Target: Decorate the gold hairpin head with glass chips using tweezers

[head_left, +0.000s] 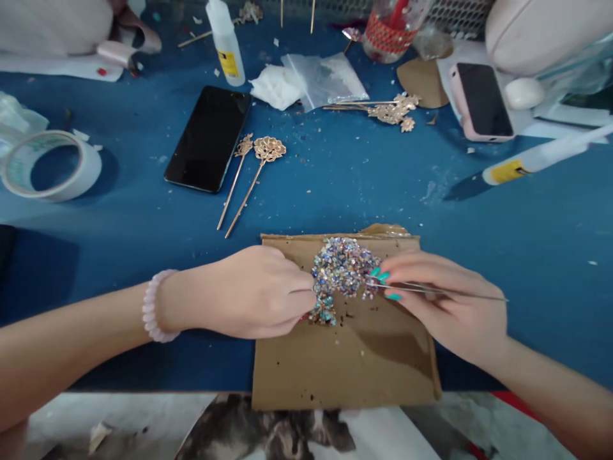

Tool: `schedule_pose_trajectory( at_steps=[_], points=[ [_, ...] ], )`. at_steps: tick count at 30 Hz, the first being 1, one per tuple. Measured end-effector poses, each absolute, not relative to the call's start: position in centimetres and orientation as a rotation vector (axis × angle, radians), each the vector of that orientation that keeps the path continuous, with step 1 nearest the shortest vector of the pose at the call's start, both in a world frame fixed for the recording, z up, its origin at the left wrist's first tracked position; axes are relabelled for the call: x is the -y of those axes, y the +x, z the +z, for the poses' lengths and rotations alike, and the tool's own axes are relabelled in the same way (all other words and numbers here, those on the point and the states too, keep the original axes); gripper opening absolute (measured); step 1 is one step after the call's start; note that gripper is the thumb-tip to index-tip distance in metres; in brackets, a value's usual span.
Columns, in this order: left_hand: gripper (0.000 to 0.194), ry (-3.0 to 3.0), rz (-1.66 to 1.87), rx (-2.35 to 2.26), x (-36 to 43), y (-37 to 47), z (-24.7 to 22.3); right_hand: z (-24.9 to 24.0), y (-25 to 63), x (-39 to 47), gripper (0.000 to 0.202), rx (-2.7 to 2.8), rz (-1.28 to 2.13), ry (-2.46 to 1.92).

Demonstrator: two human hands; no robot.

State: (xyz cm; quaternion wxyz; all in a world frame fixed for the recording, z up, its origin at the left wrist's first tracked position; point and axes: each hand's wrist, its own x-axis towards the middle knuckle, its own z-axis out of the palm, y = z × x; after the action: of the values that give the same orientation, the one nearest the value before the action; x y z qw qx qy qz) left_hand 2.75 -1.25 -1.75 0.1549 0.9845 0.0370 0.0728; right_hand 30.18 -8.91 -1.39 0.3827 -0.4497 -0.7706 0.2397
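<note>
Beads [341, 265], a glittering heap, lie centre of the frame on the upper part of the cardboard [297, 377]. At their right edge, the fingers of the right hand [464, 310] are pinched on the tweezers [407, 287]; at their left edge, those of the left hand [253, 291] are curled together, whatever they grip being hidden. Likely faults: a sideways push of the tweezers or left knuckles could spread the heap; a loose pinch could drop a bead; a tug on the cardboard, whose lower edge overhangs the tabletop [325, 191], could spill the lot. Containers, upper centre: a bag [318, 80] with pale contents, not identifiable; upper right, a jar [390, 35] with something red inside. Yellow-labelled bottles stand upper left [227, 54] and lean in at right [531, 163], contents unseen.
</note>
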Motion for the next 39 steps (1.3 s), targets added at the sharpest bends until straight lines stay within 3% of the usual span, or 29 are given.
schedule_pose_trajectory(
  at_steps=[6,17,25,39],
  points=[
    [0.023,2.83,0.298,0.046,1.4,3.7,-2.0,-1.8,30.2,9.1,0.014,1.883,0.671,-1.11],
    [0.029,2.842,0.381,0.051,1.7,3.2,-2.1,-1.8,30.8,8.4,0.014,2.093,0.488,-0.924],
    [0.021,2.842,0.41,0.131,1.4,2.9,-2.3,-1.0,30.9,8.8,0.016,2.17,0.494,-0.888],
    [0.021,2.769,0.345,0.138,1.0,2.9,-2.7,-2.8,29.4,8.2,0.004,2.166,0.594,-0.886]
  ],
)
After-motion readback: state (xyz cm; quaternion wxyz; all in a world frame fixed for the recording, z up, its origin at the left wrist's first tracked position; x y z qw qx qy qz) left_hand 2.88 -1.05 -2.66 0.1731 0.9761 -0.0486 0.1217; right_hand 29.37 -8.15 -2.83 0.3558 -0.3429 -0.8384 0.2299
